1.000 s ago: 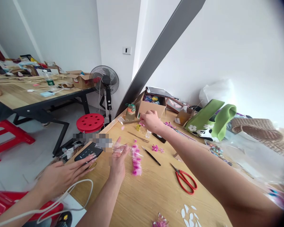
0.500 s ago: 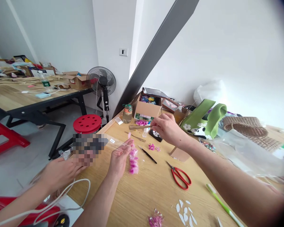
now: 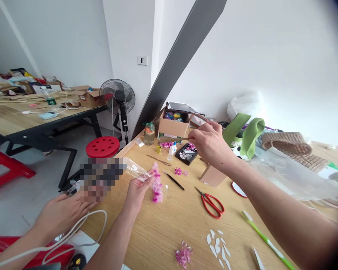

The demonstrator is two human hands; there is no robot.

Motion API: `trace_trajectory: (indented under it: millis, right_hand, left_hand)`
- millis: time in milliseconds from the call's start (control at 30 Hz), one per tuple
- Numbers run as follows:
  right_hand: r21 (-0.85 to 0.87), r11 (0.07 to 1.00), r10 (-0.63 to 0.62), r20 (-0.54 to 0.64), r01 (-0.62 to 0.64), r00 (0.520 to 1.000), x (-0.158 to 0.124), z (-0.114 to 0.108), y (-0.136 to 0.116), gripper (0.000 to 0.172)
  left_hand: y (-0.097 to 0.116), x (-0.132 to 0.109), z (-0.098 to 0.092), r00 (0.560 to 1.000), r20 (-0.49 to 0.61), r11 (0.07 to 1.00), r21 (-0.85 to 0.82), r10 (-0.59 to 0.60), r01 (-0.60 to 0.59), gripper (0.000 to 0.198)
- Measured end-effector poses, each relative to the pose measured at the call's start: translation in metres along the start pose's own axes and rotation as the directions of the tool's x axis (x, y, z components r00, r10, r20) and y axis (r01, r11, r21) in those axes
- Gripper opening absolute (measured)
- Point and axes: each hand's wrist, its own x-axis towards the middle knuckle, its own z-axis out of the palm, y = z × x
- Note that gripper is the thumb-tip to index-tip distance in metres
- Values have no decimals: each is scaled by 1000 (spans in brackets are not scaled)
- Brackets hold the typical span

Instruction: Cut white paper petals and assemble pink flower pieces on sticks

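Note:
My left hand [image 3: 138, 189] is closed in a pinch on a clear plastic bag [image 3: 133, 168] with a small white label. Beside its fingertips lies a fluffy pink strip [image 3: 157, 189]. My right hand [image 3: 207, 140] is raised over the far part of the table, fingers closed on a slim bundle of thin brown sticks [image 3: 180, 139] pointing left. Below it are a small glue bottle [image 3: 171, 151] and a black tray [image 3: 186, 154] with small bits. Nearer are tweezers [image 3: 159, 160], a black pen-like tool [image 3: 174, 180] and pink flower pieces [image 3: 178, 171].
Red-handled scissors [image 3: 212, 205], white petal shapes [image 3: 218, 249], a pink shiny bundle [image 3: 183, 255] and a green toothbrush [image 3: 267, 240] lie in front. Another person's hand [image 3: 59, 215] is at left by a blurred patch. A cardboard box [image 3: 173, 128] and jar [image 3: 149, 134] stand behind.
The camera view has shifted a little. My right hand has moved up and right with the brown sticks, uncovering the glue bottle and black tray. My left hand still pinches the bag.

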Motion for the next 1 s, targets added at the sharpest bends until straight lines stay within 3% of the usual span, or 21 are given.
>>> trace_trajectory:
  millis: [133, 400, 633, 867, 1000]
  right_hand:
    - [-36, 999, 2, -22, -3, 1000, -3, -4, 7, 22]
    - [-51, 998, 22, -14, -23, 1000, -12, -11, 13, 21]
    - [-26, 1000, 6, -13, -6, 1000, -25, -19, 12, 24]
    - [-10, 1000, -16, 4, 16, 1000, -38, -25, 8, 27]
    - [-23, 1000, -19, 86, 21, 996, -45, -30, -1, 23]
  left_hand:
    - [-2, -1, -2, 999, 39, 1000, 25, 12, -13, 33]
    - [3, -7, 3, 986, 137, 995, 28, -98, 95, 20]
    - [6, -16, 2, 959, 246, 990, 44, -138, 131, 24]
    - [19, -41, -5, 915, 351, 954, 284, -200, 100, 21]
    - [34, -55, -12, 894, 369, 897, 434, -255, 76, 23]
